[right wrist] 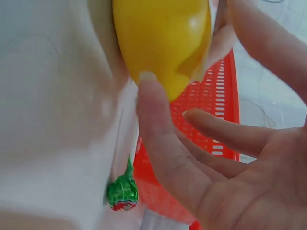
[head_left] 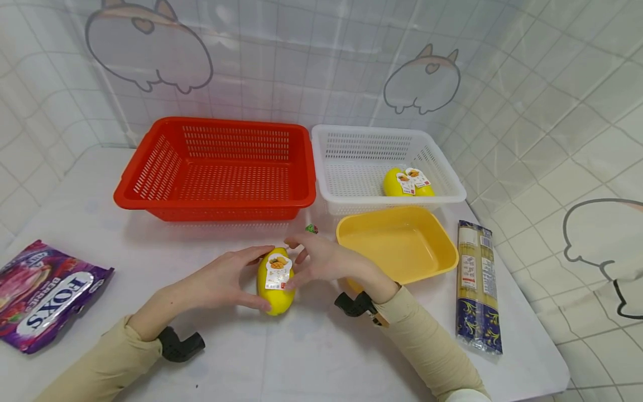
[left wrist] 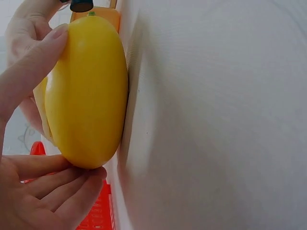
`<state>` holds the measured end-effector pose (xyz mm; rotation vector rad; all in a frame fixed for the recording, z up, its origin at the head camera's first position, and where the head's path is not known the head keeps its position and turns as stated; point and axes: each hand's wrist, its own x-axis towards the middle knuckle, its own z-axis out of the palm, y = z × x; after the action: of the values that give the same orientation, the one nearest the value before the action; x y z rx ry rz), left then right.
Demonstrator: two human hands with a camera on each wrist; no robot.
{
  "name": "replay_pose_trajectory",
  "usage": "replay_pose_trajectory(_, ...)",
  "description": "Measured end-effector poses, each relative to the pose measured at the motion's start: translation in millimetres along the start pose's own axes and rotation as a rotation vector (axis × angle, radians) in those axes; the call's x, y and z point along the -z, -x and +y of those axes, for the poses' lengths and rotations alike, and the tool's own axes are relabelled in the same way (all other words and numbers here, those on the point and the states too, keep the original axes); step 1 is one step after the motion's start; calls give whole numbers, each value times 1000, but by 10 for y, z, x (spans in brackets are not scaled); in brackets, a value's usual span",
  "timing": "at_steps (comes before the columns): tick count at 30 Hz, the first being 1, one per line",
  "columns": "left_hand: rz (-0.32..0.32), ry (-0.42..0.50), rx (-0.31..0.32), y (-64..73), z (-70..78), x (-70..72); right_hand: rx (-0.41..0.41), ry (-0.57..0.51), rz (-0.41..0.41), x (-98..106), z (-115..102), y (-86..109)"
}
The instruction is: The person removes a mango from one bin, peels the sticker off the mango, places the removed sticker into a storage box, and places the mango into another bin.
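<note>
A yellow mango point(head_left: 273, 296) with a white fruit-picture label lies on the white table, its long side pointing away from me. My left hand point(head_left: 216, 282) holds it from the left, thumb at the near end and fingertips at the far end; the left wrist view shows this grip on the mango point(left wrist: 88, 91). On the other side is my right hand point(head_left: 326, 259), its thumb by the label. In the right wrist view, one fingertip of the right hand point(right wrist: 230, 177) touches the mango's far end point(right wrist: 160, 48), while other fingers stand apart from it.
Behind are a red basket point(head_left: 216, 205) and a white basket point(head_left: 346, 204) with two labelled mangoes point(head_left: 394, 181). A yellow tub point(head_left: 397, 251) stands right, beside packed noodles point(head_left: 477, 290). A purple Fox's bag point(head_left: 47, 296) lies left. A green-wrapped lollipop point(right wrist: 123, 191) lies near the red basket.
</note>
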<state>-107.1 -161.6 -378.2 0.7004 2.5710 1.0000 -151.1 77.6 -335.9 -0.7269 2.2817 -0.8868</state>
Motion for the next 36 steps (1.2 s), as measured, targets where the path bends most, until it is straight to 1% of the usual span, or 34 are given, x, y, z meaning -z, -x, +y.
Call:
replay_pose_trajectory(4,0,-1,4,-1,2,-1,27,34,38,47,-1,15)
replay_pose_trajectory(8,0,-6,5,0,6,-2,49,62,49,64,-7,5)
replay_pose_trajectory(17,-5,-2,10,-2,9,1,62,31,84,45,13,-23)
replay_pose_trajectory(23,2,-24,6,6,8,-8,42,-11,111,19,10,-29)
replay_pose_trajectory(30,-1,-38,19,6,31,-16,35,16,157,-26,10,-59)
replay_pose_trajectory(36,-1,-51,14,3,38,-16,70,37,194,-42,9,-79)
